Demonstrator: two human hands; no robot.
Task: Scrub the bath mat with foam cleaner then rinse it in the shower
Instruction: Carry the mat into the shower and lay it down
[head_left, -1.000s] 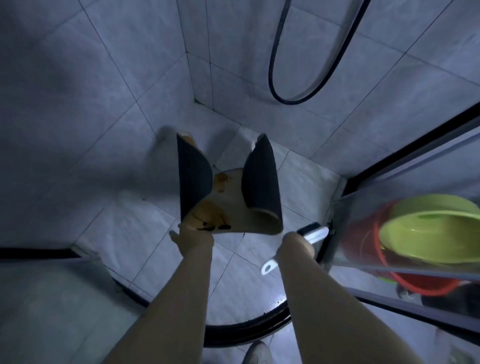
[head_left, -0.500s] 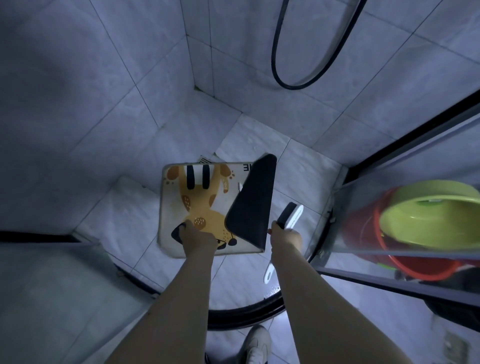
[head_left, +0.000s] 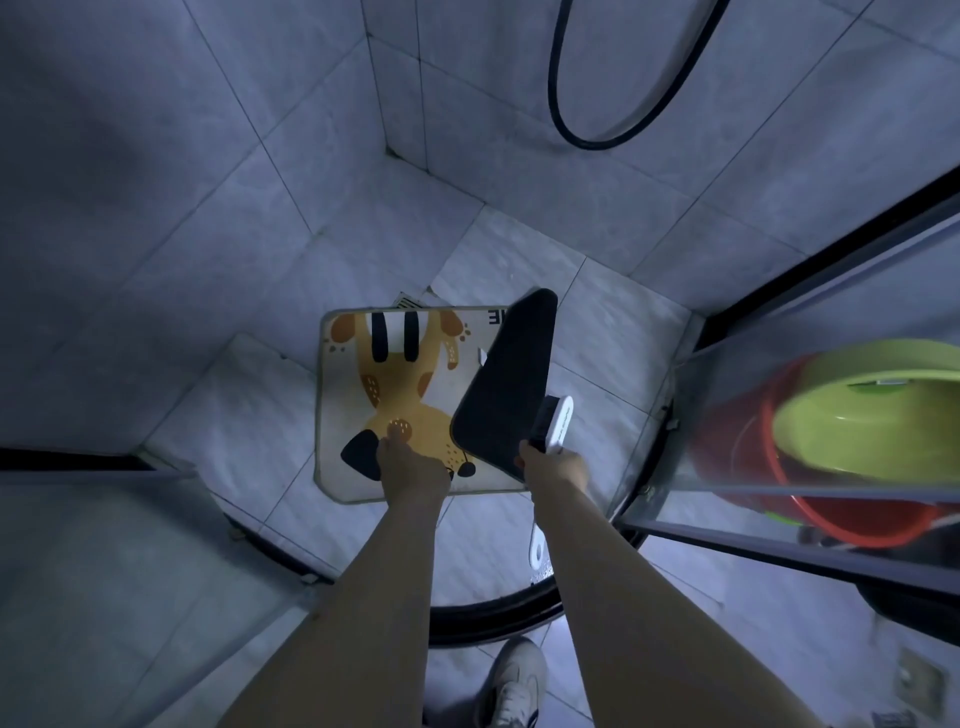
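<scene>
My left hand (head_left: 410, 470) presses the bath mat (head_left: 363, 395) flat on the shower floor (head_left: 249, 395). My right hand (head_left: 553, 465) grips the scrub brush (head_left: 550, 423) and the mat's folded-up corner. I see no foam or water; scrubbing and rinsing seem undone.

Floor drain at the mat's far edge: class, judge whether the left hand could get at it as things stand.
Probably not directly. The left hand rests on the near part of the bath mat, and the mat covers most of the floor drain; only a corner of the grate shows beyond its far edge.
</scene>
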